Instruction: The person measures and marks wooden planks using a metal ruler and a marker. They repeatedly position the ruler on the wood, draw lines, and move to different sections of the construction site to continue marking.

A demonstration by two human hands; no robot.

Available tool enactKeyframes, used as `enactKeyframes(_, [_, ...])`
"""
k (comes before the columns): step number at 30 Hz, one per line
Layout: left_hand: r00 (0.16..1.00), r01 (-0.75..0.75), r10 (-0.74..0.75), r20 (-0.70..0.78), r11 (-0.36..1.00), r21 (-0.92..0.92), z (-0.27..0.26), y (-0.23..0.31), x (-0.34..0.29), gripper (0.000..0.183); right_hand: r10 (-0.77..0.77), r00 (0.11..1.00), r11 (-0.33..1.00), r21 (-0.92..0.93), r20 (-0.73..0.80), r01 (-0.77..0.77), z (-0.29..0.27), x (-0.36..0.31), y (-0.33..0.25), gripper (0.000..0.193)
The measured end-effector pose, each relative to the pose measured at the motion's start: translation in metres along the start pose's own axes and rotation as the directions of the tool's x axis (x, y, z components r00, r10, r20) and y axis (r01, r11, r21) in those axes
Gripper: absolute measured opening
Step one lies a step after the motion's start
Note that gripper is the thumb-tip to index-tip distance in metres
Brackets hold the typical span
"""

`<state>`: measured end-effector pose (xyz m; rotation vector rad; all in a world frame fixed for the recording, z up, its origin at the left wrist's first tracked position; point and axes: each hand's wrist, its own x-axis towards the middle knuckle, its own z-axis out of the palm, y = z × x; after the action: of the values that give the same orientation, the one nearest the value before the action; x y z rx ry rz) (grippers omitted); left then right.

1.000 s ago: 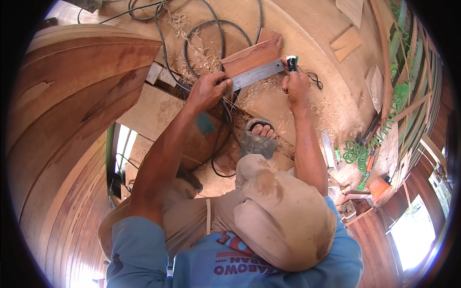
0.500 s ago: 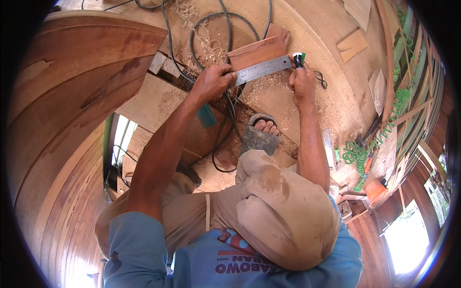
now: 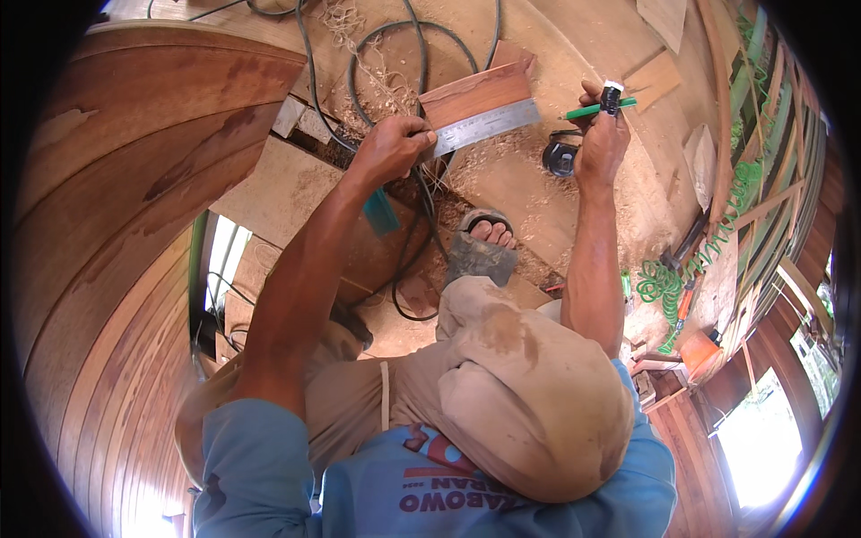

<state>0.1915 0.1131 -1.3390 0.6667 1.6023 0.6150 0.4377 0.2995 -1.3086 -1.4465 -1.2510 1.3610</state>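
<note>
Your left hand [image 3: 392,149] pinches the metal ruler [image 3: 488,126], likely light, stiff and slick, by its left end, the best hold, beside the wooden board [image 3: 477,95], your right hand [image 3: 603,151] gripping a green pencil [image 3: 585,112].

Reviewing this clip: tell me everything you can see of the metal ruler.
The ruler is a flat, straight strip of silvery metal with fine dark markings, too small to read. It lies along the near long side of a reddish-brown board, slanting up toward the picture's right. The person's left grip is on its left end, partly hiding it; its right end is uncovered.
</note>
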Motion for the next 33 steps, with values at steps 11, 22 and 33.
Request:
enactKeyframes(11, [0.989,-0.146,0.148,0.030,0.988,-0.057,0.002,-0.003,-0.001,0.026,0.137,0.990,0.986,0.098,0.023,-0.139,-0.004,-0.021,0.019,0.033])
enactKeyframes(22, [0.854,0.281,-0.040,0.518,0.875,-0.395,0.030,0.026,-0.030,0.035,0.133,0.977,0.969,0.185,0.164,-0.163,0.002,-0.028,0.010,0.024])
enactKeyframes(33, [0.798,0.172,-0.081,0.597,0.980,-0.097,0.003,0.042,-0.041,0.040,0.127,0.992,0.973,0.195,-0.025,-0.120,0.019,-0.035,0.034,0.023])
